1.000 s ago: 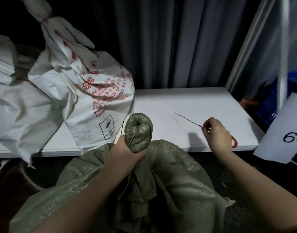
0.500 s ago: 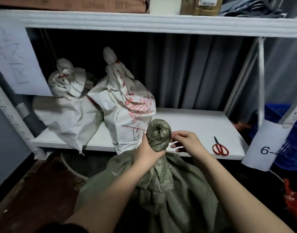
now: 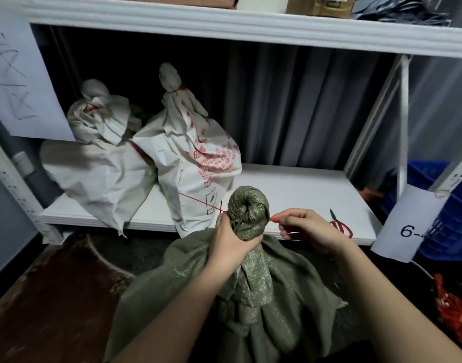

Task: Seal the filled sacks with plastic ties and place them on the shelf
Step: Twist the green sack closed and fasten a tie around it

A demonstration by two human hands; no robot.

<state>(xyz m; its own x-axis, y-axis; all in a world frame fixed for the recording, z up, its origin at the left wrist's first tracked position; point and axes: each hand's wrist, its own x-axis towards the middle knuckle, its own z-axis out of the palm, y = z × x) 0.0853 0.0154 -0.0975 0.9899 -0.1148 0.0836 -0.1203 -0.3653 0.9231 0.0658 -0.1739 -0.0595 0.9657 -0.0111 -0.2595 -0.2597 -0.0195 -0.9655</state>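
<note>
The shelf [image 3: 290,189] lies just beyond both hands, with two tied white sacks [image 3: 193,163] up and left of them and scissors [image 3: 341,226] partly hidden behind the right hand. The green sack [image 3: 251,297] stands in front of the shelf, its twisted neck clenched in the left hand [image 3: 231,242]. The right hand [image 3: 307,229] pinches one end of the red tie [image 3: 202,203], which seems to pass behind the neck; it should probably wrap low, just above the left fist, and be drawn tight before that fist lets go.

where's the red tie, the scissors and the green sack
red tie [image 3: 198,200], head view, on its free end left of the neck
scissors [image 3: 343,227], head view, on the red handles
green sack [image 3: 248,208], head view, on its bunched top
</note>
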